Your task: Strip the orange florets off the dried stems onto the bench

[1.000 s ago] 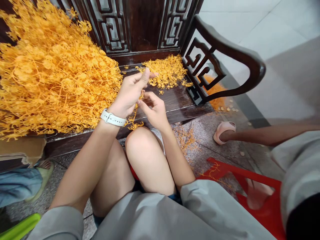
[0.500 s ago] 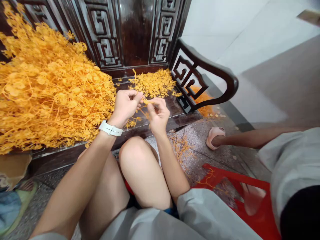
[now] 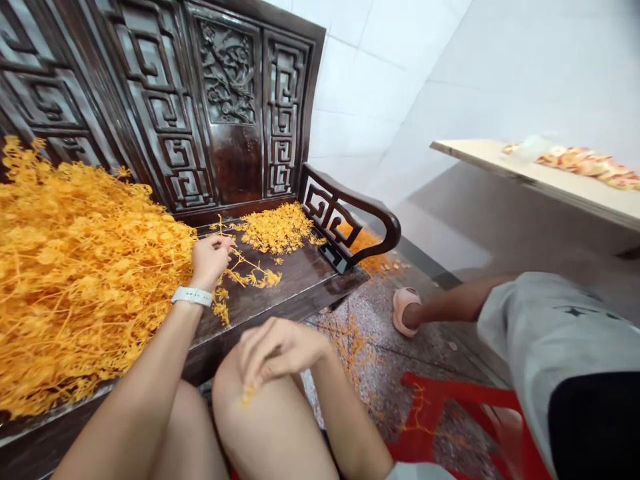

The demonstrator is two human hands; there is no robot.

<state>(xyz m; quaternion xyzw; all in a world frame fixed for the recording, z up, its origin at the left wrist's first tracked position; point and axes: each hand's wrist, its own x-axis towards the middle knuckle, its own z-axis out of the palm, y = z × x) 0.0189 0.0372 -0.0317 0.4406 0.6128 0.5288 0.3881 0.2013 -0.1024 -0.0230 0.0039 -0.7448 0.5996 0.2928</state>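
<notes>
My left hand, with a pale watch strap at the wrist, is closed on a yellow flower stem above the bench seat. Its thin branches spread to the right and end in small yellow blossoms. Over my bare knee is my right hand, blurred, its fingers bent downward. A small yellow flower piece shows at its fingertips. To the left of my left hand rises a large heap of yellow flower stems. A smaller pile of loose yellow blossoms lies on the seat near the armrest.
The dark carved wooden bench has a curved armrest at its right end. Orange scraps litter the floor. A red plastic stool and another person's leg are on the right. A board juts out at upper right.
My hands were together over the bench; the right has dropped back toward my knee with a yellow piece. The left stays with the stem. My view has swung up and right.
</notes>
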